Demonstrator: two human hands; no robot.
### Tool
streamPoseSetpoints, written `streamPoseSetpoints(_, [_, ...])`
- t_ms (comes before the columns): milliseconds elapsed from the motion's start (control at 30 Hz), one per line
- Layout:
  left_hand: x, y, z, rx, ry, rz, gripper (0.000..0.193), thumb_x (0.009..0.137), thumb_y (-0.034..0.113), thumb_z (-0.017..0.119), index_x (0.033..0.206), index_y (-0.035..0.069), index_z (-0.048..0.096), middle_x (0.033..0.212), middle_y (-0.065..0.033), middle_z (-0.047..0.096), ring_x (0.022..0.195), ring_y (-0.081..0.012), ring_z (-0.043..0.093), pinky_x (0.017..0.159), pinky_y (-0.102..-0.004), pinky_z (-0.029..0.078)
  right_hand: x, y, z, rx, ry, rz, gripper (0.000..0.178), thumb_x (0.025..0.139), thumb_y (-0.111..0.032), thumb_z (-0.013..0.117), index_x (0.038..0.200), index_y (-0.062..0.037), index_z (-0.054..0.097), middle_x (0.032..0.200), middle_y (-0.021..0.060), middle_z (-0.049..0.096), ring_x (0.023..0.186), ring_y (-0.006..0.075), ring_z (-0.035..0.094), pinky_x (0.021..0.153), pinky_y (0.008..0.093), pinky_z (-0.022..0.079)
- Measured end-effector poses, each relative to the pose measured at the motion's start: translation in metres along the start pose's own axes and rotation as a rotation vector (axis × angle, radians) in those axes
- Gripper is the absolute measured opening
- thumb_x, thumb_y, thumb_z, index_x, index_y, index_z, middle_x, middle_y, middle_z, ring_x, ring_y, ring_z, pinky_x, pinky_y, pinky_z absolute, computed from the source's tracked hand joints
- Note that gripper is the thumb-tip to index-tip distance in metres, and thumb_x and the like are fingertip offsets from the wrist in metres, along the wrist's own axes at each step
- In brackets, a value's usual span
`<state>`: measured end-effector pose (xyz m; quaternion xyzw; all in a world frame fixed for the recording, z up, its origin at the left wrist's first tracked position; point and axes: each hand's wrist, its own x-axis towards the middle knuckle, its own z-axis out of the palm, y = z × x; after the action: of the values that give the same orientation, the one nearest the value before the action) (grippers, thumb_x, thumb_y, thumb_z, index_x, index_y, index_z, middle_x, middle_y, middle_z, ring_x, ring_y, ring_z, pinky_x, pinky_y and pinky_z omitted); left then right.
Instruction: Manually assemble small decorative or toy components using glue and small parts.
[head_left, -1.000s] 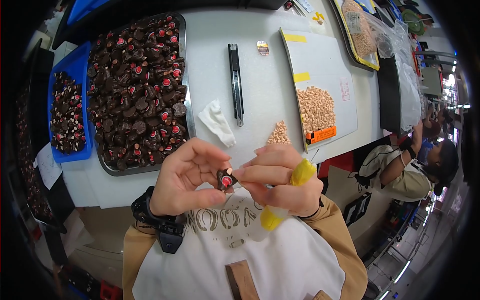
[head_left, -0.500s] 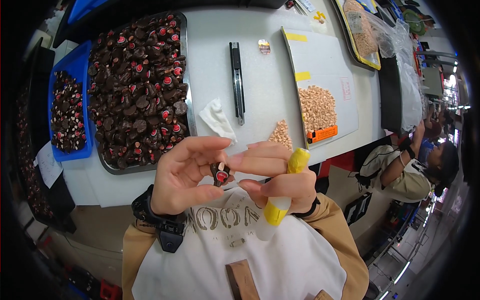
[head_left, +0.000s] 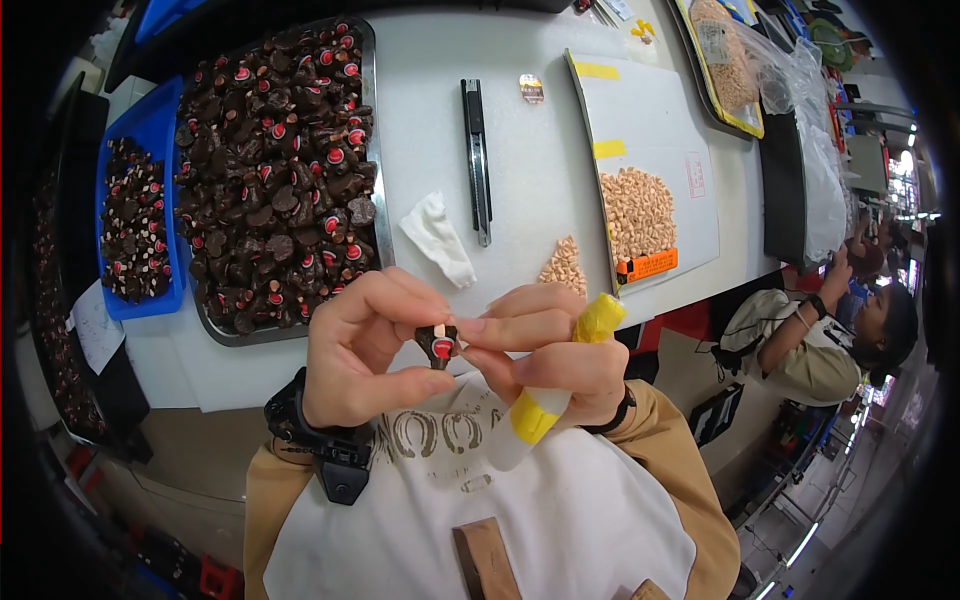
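Note:
My left hand (head_left: pixel 345 350) pinches a small dark brown figurine (head_left: pixel 440 349) between thumb and fingers. A red round patch shows on its front, and a beige piece is at its top. My right hand (head_left: pixel 575 350) is closed around a white tube wrapped with yellow tape (head_left: pixel 538 414), which slants across the palm. Its thumb and index fingertips press together at the figurine's right side; whether they hold a small piece is hidden. Just beyond the right hand lies a small heap of beige pieces (head_left: pixel 565 268).
A metal tray (head_left: pixel 376 120) heaped with similar brown figurines stands at left, beside a blue bin (head_left: pixel 178 285) with more. Between tray and white board (head_left: pixel 650 110) lie a utility knife (head_left: pixel 476 160) and white cloth (head_left: pixel 437 238). Beige pieces (head_left: pixel 640 215) cover part of the board. Another person (head_left: pixel 830 340) works at right.
The figurine has turned more upright, its red patch facing up toward me. My right fingertips have shifted slightly against its side, and the tube has tilted a little more.

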<state>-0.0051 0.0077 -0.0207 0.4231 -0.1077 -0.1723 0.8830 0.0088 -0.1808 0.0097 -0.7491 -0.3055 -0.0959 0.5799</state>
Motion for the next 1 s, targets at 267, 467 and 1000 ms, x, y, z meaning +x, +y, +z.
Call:
streamPoseSetpoints(267, [0.003,0.005,0.005,-0.108,-0.054,0.047,0.046,0.066,-0.012,0.069,0.106,-0.001,0.05,0.102,-0.0137,0.052,0.093,-0.0184,0.055,0.084,-0.0316,0.046,-0.003,-0.002,0.001,0.096,0.038,-0.051,0.03,0.065,0.005,0.075,0.069,-0.0061,0.048,0.099,0.0142,0.065,0.083,0.0267,0.061,0.066,0.0309,0.051])
streamPoseSetpoints(467, [0.0,0.004,-0.001,-0.057,-0.112,0.039,0.051,0.067,-0.011,0.068,0.112,-0.001,0.046,0.101,-0.0129,0.052,0.094,-0.0195,0.055,0.084,-0.0326,0.045,-0.004,-0.001,-0.008,0.198,0.073,-0.167,0.034,0.064,-0.001,0.079,0.071,-0.0066,0.045,0.104,0.0181,0.064,0.086,0.0281,0.06,0.065,0.031,0.049])
streamPoseSetpoints(1000, [0.0,0.003,0.002,-0.256,-0.122,-0.104,0.044,0.065,-0.013,0.068,0.103,0.001,0.05,0.102,-0.0144,0.054,0.098,-0.0198,0.054,0.086,-0.0319,0.043,0.0,0.001,0.0,0.155,-0.039,-0.13,0.023,0.057,0.002,0.068,0.064,-0.0064,0.047,0.094,0.0082,0.064,0.077,0.0255,0.057,0.063,0.0292,0.048])
